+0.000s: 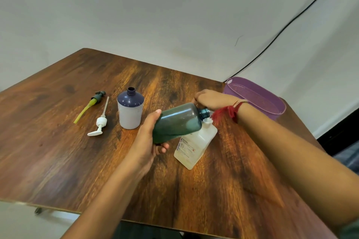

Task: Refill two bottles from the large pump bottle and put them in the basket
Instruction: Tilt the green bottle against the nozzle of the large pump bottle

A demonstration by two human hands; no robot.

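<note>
The green bottle (178,122) lies tipped on its side in the air, its open neck just over the mouth of the white bottle (194,145) standing on the tabletop (58,151). The left grip (147,136) wraps its base; the right grip (211,99) curls at its neck. Left of the left grip stand a blue-topped bottle (130,110), open, then a white pump (100,122) and a dark pump (91,103), both lying flat. Beyond the right grip sits the purple basket (256,99).
</note>
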